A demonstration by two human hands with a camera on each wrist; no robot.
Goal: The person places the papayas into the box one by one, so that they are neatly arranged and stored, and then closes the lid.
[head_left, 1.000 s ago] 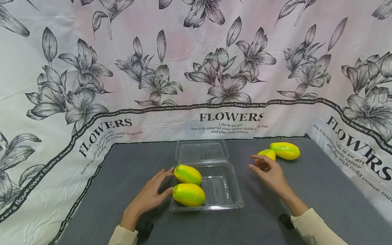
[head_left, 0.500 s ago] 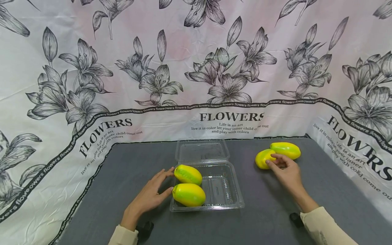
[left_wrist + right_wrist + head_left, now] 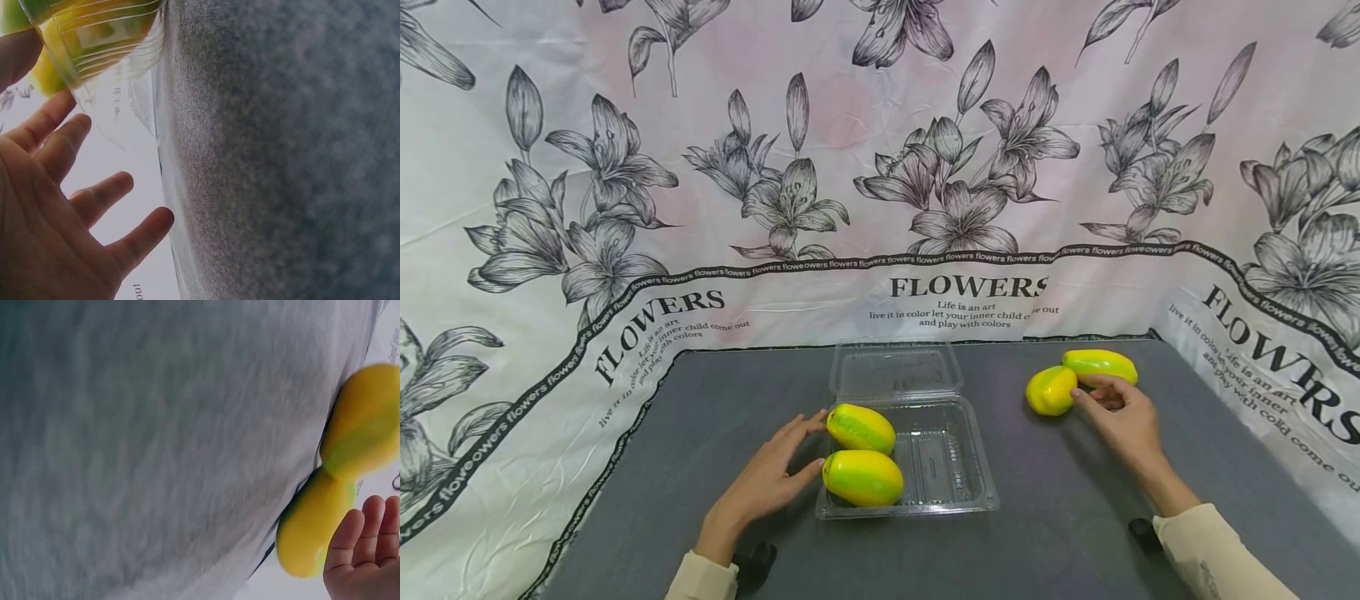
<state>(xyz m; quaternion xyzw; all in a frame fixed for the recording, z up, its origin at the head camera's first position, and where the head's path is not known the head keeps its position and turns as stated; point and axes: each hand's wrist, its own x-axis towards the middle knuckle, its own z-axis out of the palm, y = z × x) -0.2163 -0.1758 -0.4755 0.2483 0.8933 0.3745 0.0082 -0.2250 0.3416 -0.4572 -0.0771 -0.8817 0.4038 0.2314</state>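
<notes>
Two yellow-green, mango-like fruits lie in the left half of a clear plastic clamshell box (image 3: 981, 496), a rear fruit (image 3: 860, 428) and a front fruit (image 3: 862, 478). At the box's left rim, my left hand (image 3: 771, 475) has its fingers spread, fingertips right by the fruits. In the left wrist view the fingertips meet the box wall. Over on the right, a near fruit (image 3: 1050, 392) and a far fruit (image 3: 1100, 366) of the same kind lie close together on the table. My right hand (image 3: 1123, 421) is beside them, fingers loosely bent, thumb tip at the near fruit's right side.
The hinged lid (image 3: 895, 371) of the box lies folded back behind it. A grey cloth covers the table (image 3: 737, 383). Behind stands a flower-printed curtain (image 3: 820, 308). A dark strap piece (image 3: 1142, 536) shows below the right wrist.
My right hand has moved right, past the near fruit, towards the far one, so the near fruit shows more fully. The left hand and the box have stayed put.
</notes>
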